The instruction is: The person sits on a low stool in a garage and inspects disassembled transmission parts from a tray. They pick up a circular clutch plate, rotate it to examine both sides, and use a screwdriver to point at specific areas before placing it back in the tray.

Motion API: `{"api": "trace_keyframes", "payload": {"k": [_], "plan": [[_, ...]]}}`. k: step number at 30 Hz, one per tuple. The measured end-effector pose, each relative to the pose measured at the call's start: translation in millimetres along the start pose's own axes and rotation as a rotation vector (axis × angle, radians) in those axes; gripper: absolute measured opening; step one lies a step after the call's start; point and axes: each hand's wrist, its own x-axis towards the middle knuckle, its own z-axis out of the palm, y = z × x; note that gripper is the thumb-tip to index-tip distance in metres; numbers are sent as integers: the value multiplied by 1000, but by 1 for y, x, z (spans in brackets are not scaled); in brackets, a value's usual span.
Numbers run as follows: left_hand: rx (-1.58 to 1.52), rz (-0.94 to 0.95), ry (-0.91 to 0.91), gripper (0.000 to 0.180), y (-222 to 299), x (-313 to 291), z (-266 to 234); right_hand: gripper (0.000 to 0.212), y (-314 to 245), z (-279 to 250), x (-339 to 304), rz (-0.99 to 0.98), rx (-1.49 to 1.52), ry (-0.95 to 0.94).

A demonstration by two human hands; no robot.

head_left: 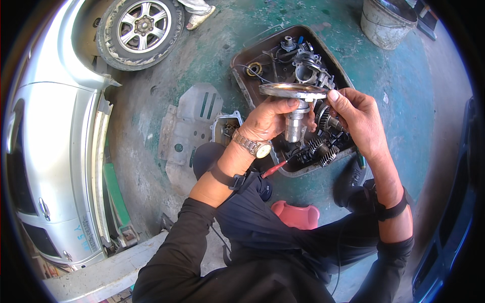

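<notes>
1. Clock: wearer at 6. The part, a silver metal stub shaft with a wide round flange [296, 115], is held up over the near half of a brown rectangular tray [265, 45], flange up, stub toward 6.
2. Left hand [270, 118]: curled round the shaft just under the flange, thumb near the rim; looks like the load-bearing grip.
3. Right hand [358, 116]: pinching the rim at 3, thumb on top; probably to steady or tilt it.
4. Tray sits at 1, within easy reach, likely to corral parts and catch oil: grey metal ring-mouthed housing [305, 73] beyond the flange, dark toothed gears [329, 155] nearer.
5. Red-handled tool [274, 169] at the tray's 7 o'clock edge, handle toward the wearer, presumably for quick pickup.
</notes>
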Motion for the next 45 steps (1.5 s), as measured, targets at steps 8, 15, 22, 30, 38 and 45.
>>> {"api": "trace_keyframes", "payload": {"k": [8, 15, 22, 30, 38, 45], "plan": [[-64, 5, -19, 51, -1, 1, -2, 38, 0, 0, -1, 24, 45, 23], [-126, -5, -9, 45, 0, 0, -9, 37, 3, -2, 2, 30, 14, 34], [-10, -6, -13, 59, -1, 1, -13, 35, 5, -3, 3, 25, -10, 28], [-127, 64, -13, 49, 3, 4, -16, 32, 3, -3, 3, 33, 23, 26], [-262, 195, 54, 59, 28, 2, -32, 32, 0, -8, 2, -32, 22, 72], [-376, 262, 172, 59, 48, -6, -35, 33, 0, -10, 1, -28, 29, 83]]}}
